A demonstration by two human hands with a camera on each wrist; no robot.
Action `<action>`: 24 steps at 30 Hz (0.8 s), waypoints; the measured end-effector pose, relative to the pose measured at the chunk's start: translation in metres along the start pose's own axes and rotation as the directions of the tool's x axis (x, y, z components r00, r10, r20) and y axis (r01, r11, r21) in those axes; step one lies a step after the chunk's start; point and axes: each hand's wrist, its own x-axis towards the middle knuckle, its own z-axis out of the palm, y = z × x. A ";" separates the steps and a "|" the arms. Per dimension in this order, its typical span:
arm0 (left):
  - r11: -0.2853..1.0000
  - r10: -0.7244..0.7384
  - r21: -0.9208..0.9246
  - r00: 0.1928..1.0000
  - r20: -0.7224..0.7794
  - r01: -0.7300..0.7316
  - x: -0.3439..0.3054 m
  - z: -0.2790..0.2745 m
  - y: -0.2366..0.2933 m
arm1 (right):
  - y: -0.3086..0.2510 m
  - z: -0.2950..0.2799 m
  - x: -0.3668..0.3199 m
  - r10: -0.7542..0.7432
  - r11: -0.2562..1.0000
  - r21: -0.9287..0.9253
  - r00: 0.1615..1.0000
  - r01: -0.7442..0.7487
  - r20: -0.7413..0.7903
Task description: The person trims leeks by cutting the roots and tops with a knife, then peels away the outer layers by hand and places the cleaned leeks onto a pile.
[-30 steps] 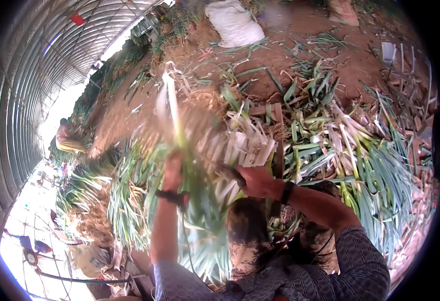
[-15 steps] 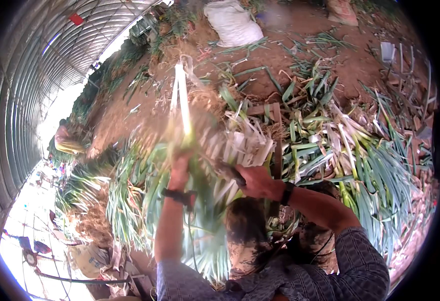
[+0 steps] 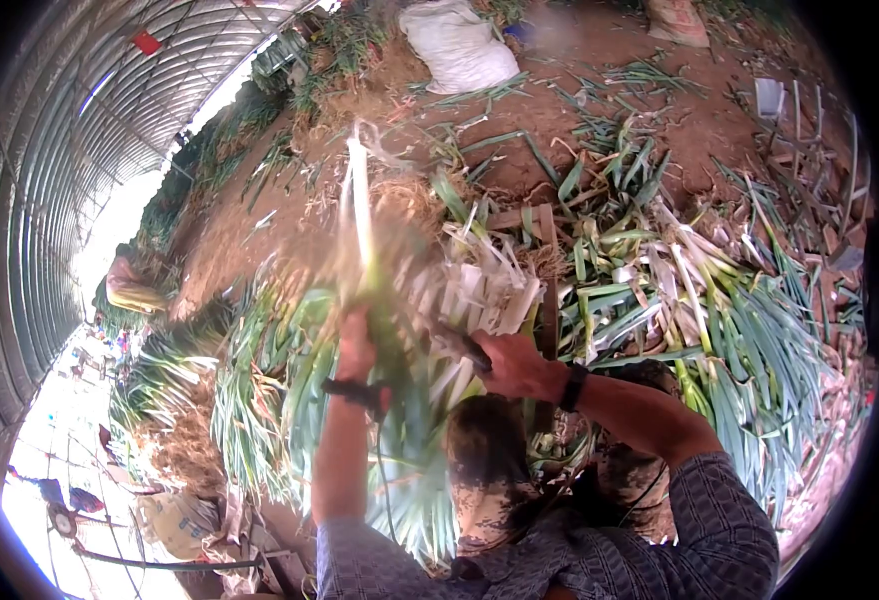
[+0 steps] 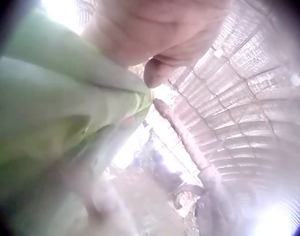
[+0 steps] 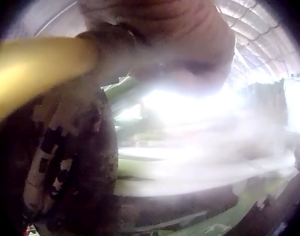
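My left hand [image 3: 357, 345] grips a leek [image 3: 361, 200] whose white shank points away from me and whose green leaves hang over the forearm. Loose skin on the shank is blurred, with thin strips trailing at the root end. The right hand [image 3: 521, 365] holds an air blow gun [image 3: 471, 350] by its dark handle, with a yellow hose [image 5: 37, 71] at the handle in the right wrist view. In the left wrist view the gun's long wrapped nozzle [image 4: 182, 132] points at the leek, its tip close to the leek near the left fingers.
More leeks [image 3: 759, 330] lie in a pile on the right, and others [image 3: 259, 400] on the left. Stripped leaves and roots litter the brown soil. A white sack [image 3: 459, 50] lies farther off. My knees [image 3: 489, 455] are below the hands, and a wooden frame [image 3: 549, 250] stands ahead.
The left hand and leek have shifted slightly right since the first frame, and the shank's loose skin has changed shape. The right hand stays nearly in place, still holding the blow gun.
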 end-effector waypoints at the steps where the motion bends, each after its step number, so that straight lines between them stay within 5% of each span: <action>1: 0.999 -0.031 -0.020 1.000 -0.001 0.031 0.001 -0.002 0.000 | -0.001 -0.002 0.000 0.006 1.000 -0.014 1.000 -0.006 0.017; 12: 0.997 -0.067 -0.038 0.997 0.035 0.069 0.001 -0.009 0.002 | -0.003 0.006 0.002 -0.011 1.000 -0.001 0.999 0.011 0.047; 15: 0.978 -0.181 -0.105 0.983 -0.014 0.179 -0.001 -0.011 0.000 | 0.006 0.008 0.004 -0.009 1.000 0.007 1.000 0.009 0.011; 18: 0.988 0.024 0.147 0.994 0.109 -0.040 0.002 -0.023 -0.002 | 0.015 0.017 0.004 -0.021 0.999 -0.046 0.998 0.023 0.056; 20: 0.998 -0.004 0.065 0.996 0.090 -0.002 0.004 -0.025 -0.008 | 0.020 0.021 0.005 -0.084 0.993 -0.073 0.995 0.089 0.059; 24: 1.000 0.003 -0.007 0.982 0.191 -0.002 0.013 -0.034 -0.019 | 0.012 0.017 0.006 0.035 0.999 -0.038 0.996 -0.032 0.081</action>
